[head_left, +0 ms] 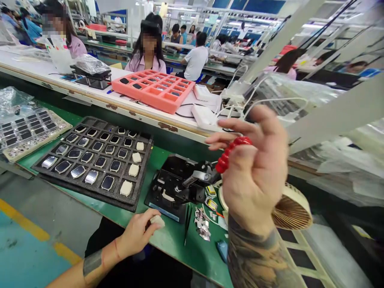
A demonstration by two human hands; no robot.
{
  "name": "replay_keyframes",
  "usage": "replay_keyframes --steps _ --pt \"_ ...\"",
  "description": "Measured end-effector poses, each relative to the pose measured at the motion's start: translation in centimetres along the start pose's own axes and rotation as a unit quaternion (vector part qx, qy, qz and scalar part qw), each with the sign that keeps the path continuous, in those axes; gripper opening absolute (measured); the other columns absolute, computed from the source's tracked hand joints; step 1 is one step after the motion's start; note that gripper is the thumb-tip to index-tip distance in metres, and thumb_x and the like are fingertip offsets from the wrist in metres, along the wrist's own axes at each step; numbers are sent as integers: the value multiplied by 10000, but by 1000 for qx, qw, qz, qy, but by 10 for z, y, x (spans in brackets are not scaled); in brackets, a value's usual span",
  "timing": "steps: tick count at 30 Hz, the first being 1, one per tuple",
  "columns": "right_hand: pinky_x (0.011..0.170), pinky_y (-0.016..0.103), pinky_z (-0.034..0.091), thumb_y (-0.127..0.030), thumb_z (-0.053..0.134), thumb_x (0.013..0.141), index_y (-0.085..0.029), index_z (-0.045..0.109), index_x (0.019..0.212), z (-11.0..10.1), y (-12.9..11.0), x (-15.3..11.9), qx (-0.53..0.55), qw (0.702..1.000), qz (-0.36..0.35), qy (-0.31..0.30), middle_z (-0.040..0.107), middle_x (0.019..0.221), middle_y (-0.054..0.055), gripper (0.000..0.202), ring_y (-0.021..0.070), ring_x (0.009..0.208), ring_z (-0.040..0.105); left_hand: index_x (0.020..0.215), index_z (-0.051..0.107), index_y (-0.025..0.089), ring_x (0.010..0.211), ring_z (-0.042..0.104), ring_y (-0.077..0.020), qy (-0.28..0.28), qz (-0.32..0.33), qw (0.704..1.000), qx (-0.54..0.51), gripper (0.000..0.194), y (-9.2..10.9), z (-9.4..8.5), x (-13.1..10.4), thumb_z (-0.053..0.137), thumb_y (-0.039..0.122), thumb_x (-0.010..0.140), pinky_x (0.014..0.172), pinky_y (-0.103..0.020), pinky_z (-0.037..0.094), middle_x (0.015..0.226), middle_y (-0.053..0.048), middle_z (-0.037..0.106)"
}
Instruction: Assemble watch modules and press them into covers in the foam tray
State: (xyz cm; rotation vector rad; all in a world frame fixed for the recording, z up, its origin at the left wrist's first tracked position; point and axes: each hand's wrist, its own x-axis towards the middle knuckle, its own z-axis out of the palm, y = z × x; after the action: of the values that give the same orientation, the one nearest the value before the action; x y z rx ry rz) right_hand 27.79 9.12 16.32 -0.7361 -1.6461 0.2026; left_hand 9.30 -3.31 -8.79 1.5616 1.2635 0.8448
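My left hand is at the green bench's front edge, thumb and fingers closed on a small cream watch case. Much of that piece is hidden by the fingers. My right hand, slightly blurred, is raised at the red grip of a lever, with the thumb against it and the fingers stretched out. The lever belongs to a black clamp fixture on the bench. A pale curved part shows at the fixture's front. Tweezers stand beside it.
On the left lies a black foam tray of watch cases, some dark-faced, some cream. Silvery scraps and a blue object are right of the tweezers. A round pleated object is behind my right wrist. Across the shelf, an orange tray faces a person.
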Motion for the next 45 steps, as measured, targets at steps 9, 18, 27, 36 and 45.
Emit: replay_keyframes --steps 9,18,27,36,45 --pt "964 546 631 -172 606 989 -250 662 971 32 8 -114 -113 981 -156 35 587 856 -6 98 206 856 676 1258 652 252 876 793 -250 51 29 986 -154 317 47 -82 -15 630 515 1082 802 -360 621 1070 -89 832" --pt "1022 664 613 -200 690 932 -275 573 1483 34 13 -191 -166 975 10 147 605 1299 143 569 372 1229 685 997 695 160 924 749 -245 116 60 983 126 178 55 -182 190 737 324 939 906 -372 578 1012 -112 802" --pt "855 465 595 -388 626 1051 -166 633 1428 -25 34 -298 -401 858 226 -230 707 1084 140 437 310 961 691 1282 735 41 1321 593 -353 128 5 954 272 378 28 -191 294 725 261 974 1222 -482 373 1391 -221 702" --pt "592 313 549 -249 538 1051 -187 753 1336 -33 34 -303 -325 900 244 -158 764 823 54 362 195 607 676 1273 719 18 1325 637 -471 153 -115 834 517 582 52 -210 288 666 541 1023 1117 -559 469 1371 -343 692" --pt "930 404 651 -301 774 1007 -234 743 1336 -50 -25 -264 17 962 265 -67 830 1095 82 338 228 1012 778 1160 679 -140 1349 641 -514 135 -206 730 637 1290 50 -229 325 253 1037 845 1007 -630 512 1352 -320 686"
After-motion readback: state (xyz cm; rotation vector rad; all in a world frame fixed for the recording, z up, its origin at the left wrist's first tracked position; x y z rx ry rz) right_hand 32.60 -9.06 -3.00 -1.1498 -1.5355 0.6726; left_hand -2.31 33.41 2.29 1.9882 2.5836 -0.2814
